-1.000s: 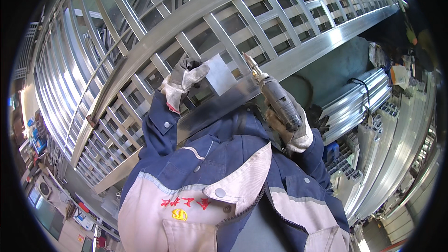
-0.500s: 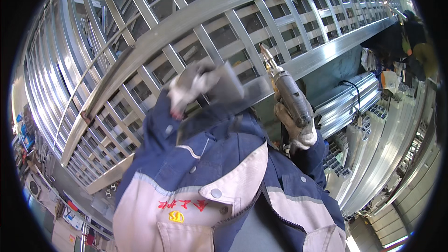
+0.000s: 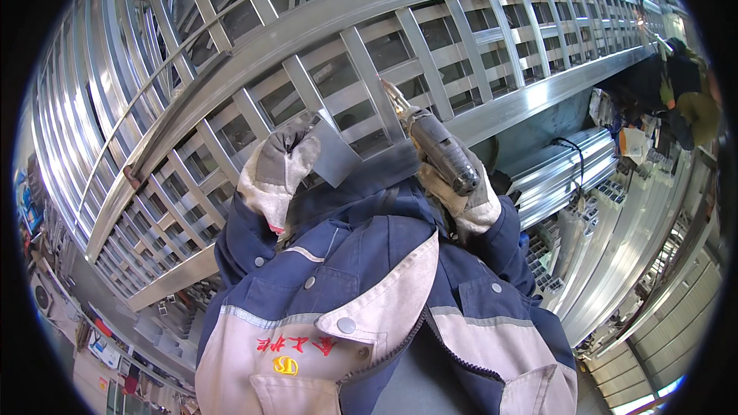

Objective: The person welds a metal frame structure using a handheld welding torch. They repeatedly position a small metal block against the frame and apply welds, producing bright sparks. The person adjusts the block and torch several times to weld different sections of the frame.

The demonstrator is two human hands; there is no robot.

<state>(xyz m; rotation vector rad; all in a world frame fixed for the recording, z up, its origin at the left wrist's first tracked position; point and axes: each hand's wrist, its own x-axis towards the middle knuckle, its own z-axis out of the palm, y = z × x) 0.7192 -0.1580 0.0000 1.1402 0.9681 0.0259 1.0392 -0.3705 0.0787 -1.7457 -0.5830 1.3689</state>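
My left hand [image 3: 278,163], in a white-and-grey work glove, is closed at the edge of a flat grey plate [image 3: 335,152] in front of my chest. Its fingertips are partly hidden. In my gloved right hand [image 3: 478,198] is a dark, barrel-shaped power tool [image 3: 440,152]. The tool's slim metal tip points up and left, over the slats of a silver metal grille frame [image 3: 492,114]; I cannot tell whether it touches them. A dark, blurred flat piece [image 3: 388,171] lies between my hands, close to the jacket collar.
Slatted metal panels [image 3: 100,107] extend across the left and far side. Bundled silver profiles [image 3: 565,177] and stacked tubes lie at the right. At the far right a person [image 3: 680,96] works beside a bright spark [image 3: 639,23] on the same frame.
My left hand has moved left and slightly down, with the plate lower and farther left. My right hand has brought the power tool leftward, closer to the plate.
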